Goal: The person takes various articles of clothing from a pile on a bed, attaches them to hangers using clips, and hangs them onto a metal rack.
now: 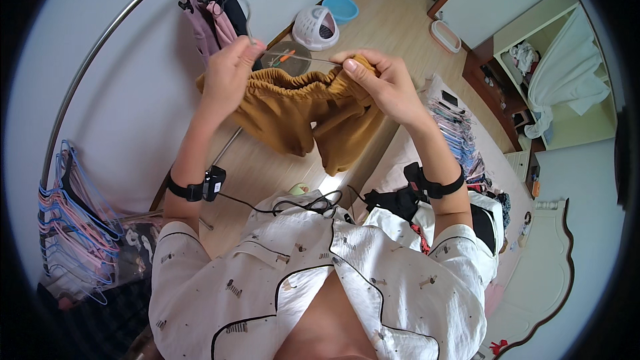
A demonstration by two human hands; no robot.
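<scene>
Mustard-brown trousers with an elastic waist (300, 110) hang in front of me, their gathered waistband at the top. My left hand (231, 72) grips a clothes hanger (305, 56) near its hook, which curves up past the fingers. Part of the waistband lies behind that hand. On the other side, my right hand (377, 77) pinches the waistband's corner together with the far end of the hanger. The hanger's thin bar runs between both hands just above the waistband. The two trouser legs dangle free below.
A metal clothes rail (75, 80) curves along the left, with pink and dark garments (212, 15) at its top and many hangers (75, 220) lower down. On the bed (400, 160) at right lie a row of hangers (455, 135), a phone (449, 97) and clothes (392, 205). A pet carrier (312, 27) stands beyond.
</scene>
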